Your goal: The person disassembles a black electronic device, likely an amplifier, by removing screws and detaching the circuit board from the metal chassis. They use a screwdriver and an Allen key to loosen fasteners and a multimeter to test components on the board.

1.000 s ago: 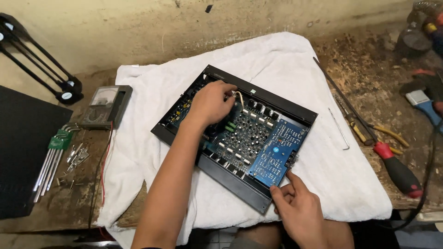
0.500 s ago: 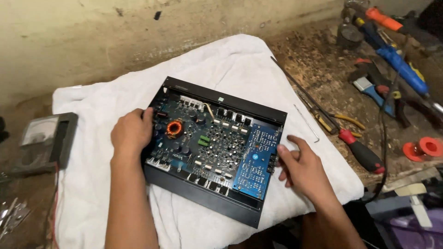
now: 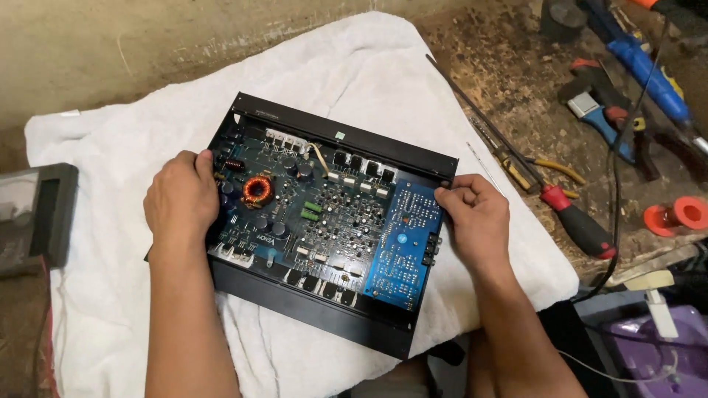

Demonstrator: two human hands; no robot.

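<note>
Left grip [image 3: 181, 203]: covered the near-left end of the open amplifier chassis [image 3: 324, 324], hiding parts beneath its palm. Right grip [image 3: 476, 217]: fingertips curled over the chassis's far-right corner, concealing it. Left of the left grip: grey meter [image 3: 33, 217], cut off by the frame edge. Right of the right grip: orange spool [image 3: 678, 215] and purple tub [image 3: 649, 346], both cropped. Board components: too small to identify.

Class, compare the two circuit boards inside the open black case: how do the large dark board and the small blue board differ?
The large dark board fills most of the black case; the small blue board covers only its right end. The dark board carries a copper coil and green parts; the blue board shows neither. Both lie flat inside the case.
</note>
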